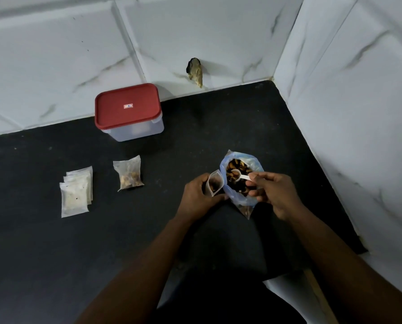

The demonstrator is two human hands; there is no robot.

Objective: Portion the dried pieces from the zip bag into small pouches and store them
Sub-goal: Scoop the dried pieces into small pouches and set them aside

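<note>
small pouch [213,186] in left hand [199,195], touching zip bag [241,181].

No text can be read. A small red-and-white rectangular sticker [128,106] sits mid-lid on the red-lidded translucent plastic box [128,112], its print too small.

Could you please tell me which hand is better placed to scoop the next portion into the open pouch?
Right. The right hand pinches the spoon, whose bowl is inside the zip bag. The left hand is occupied holding the pouch open beside it.
</note>
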